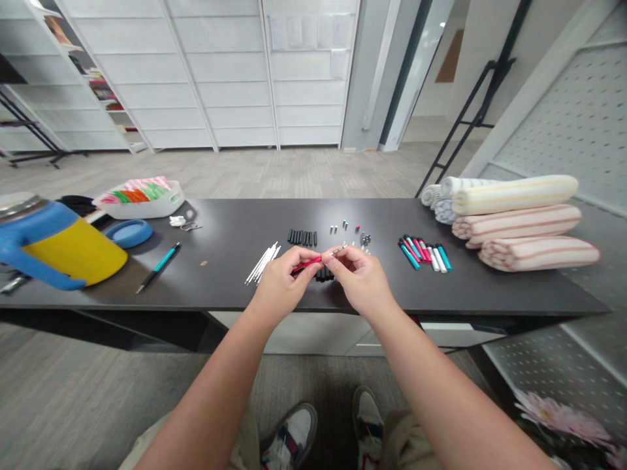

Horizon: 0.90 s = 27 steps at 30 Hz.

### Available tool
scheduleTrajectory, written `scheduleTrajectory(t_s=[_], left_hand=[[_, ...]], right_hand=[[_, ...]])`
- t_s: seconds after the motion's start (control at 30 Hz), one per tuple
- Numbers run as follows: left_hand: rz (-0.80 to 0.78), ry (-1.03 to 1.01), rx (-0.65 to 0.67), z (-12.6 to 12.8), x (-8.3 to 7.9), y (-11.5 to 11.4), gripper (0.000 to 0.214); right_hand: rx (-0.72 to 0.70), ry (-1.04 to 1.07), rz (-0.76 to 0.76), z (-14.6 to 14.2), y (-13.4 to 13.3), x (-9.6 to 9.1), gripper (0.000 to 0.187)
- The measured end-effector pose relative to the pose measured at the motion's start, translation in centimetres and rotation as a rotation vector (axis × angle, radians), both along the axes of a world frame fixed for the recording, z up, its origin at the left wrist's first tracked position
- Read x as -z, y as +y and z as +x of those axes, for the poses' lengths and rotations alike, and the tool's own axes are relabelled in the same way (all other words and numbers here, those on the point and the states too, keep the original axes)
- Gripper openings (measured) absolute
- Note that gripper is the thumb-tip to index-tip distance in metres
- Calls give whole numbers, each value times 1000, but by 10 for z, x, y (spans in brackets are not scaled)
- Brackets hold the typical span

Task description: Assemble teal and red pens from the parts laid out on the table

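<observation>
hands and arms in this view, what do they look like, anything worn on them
The left hand and right hand are bare: no gloves, and no ring that can be made out. The left forearm and right forearm are bare too, with no watch, bracelet or sleeve showing.

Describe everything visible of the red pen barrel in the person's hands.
The red pen barrel is slim, straight and smooth, with a plastic look. It lies nearly level across the view, its right end slightly higher in the picture, over the dark tabletop. The left hand grips it, fingers covering part of its length. The right hand pinches at its right end, where a slender pale piece shows beyond the thumb; whether the two are joined is hidden.
</observation>
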<state>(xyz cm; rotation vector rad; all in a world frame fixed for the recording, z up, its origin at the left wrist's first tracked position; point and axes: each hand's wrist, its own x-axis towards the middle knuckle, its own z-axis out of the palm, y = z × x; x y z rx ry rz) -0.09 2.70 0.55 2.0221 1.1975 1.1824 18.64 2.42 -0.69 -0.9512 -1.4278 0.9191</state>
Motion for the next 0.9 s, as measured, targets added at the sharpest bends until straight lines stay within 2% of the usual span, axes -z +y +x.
scheduleTrajectory(t_s=[0.17, 0.47, 0.7, 0.9], left_hand=[[0, 7, 8, 0, -3, 0, 15], [-3, -15, 13, -1, 1, 1, 16], [-11, -30, -5, 1, 1, 1, 16], [-7, -3, 59, 1, 0, 1, 15]], right_hand=[[-18, 30, -48, 0, 2, -1, 26], [52, 25, -98, 1, 4, 4, 36], [52, 87, -71, 0, 3, 2, 31], [78, 73, -63, 2, 3, 5, 28]])
